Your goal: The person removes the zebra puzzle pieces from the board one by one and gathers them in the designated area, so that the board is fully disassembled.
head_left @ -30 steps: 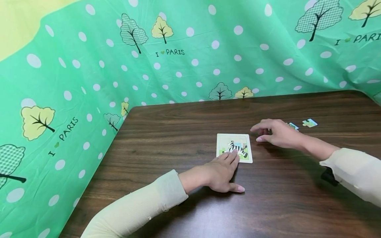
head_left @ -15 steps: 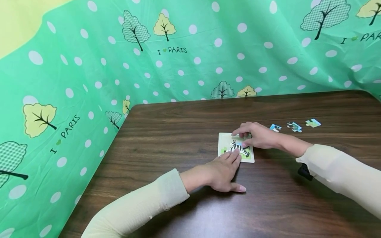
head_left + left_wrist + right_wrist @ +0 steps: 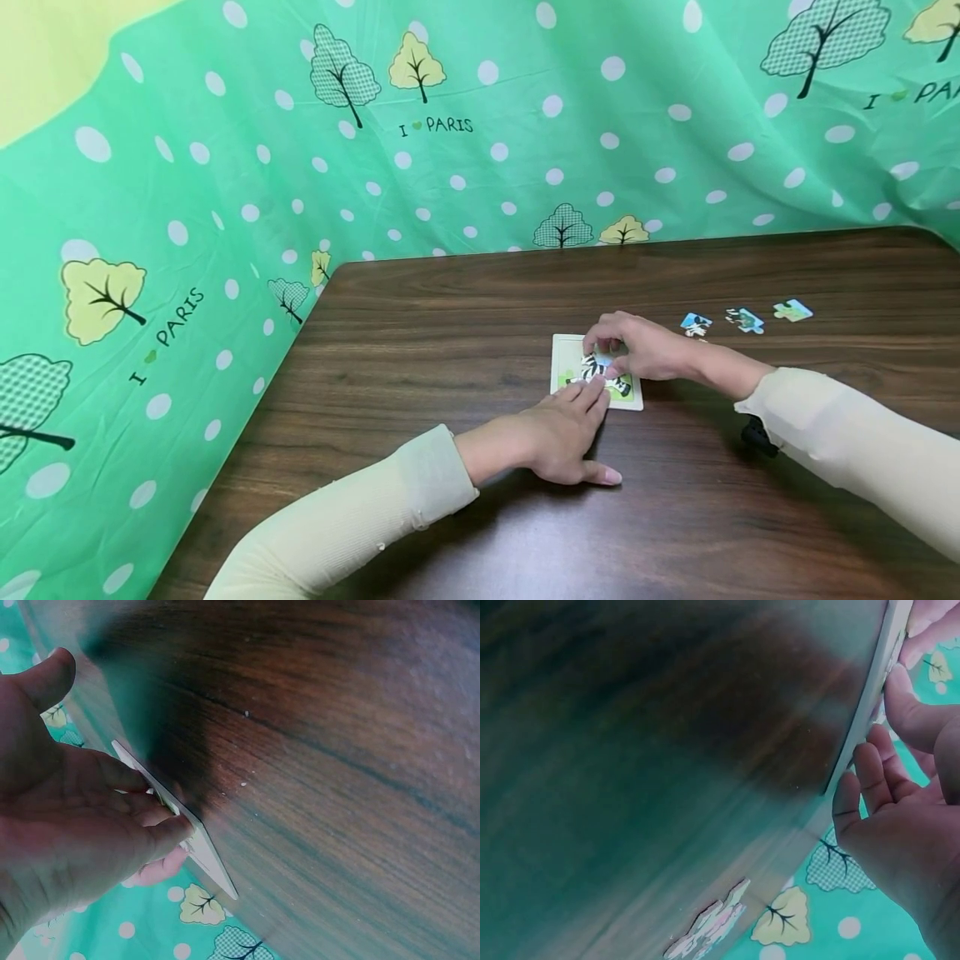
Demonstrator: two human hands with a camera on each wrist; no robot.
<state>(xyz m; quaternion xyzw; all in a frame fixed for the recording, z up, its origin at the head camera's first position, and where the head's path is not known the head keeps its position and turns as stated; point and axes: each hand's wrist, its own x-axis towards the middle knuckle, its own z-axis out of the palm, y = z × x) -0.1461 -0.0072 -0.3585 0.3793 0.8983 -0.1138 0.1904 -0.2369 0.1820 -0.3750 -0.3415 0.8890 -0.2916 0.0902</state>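
A small pale-framed jigsaw puzzle [image 3: 557, 367] with a zebra picture lies on the table in the head view; its upper part shows bare backing. My left hand [image 3: 558, 433] rests on its lower edge, fingers straight and thumb out to the side. Reaching in from the right, my right hand [image 3: 643, 346] has its fingers bent over the frame, and its thumb and fingers pinch a zebra puzzle piece [image 3: 590, 367], partly hidden beneath them. Both wrist views show the puzzle edge-on, with left fingertips [image 3: 180, 829] and right fingertips [image 3: 868, 750] on its face.
Right of the puzzle, loose jigsaw pieces lie in a row: one blue with black and white [image 3: 696, 323], one with a green tree [image 3: 745, 320], one green and pale blue [image 3: 792, 310]. A green dotted curtain [image 3: 450, 183] hangs along the far and left edges of the dark wooden table [image 3: 435, 333].
My right hand has moved left from beside the puzzle to over it, uncovering the loose pieces at the right. The left hand has stayed in place on the frame.
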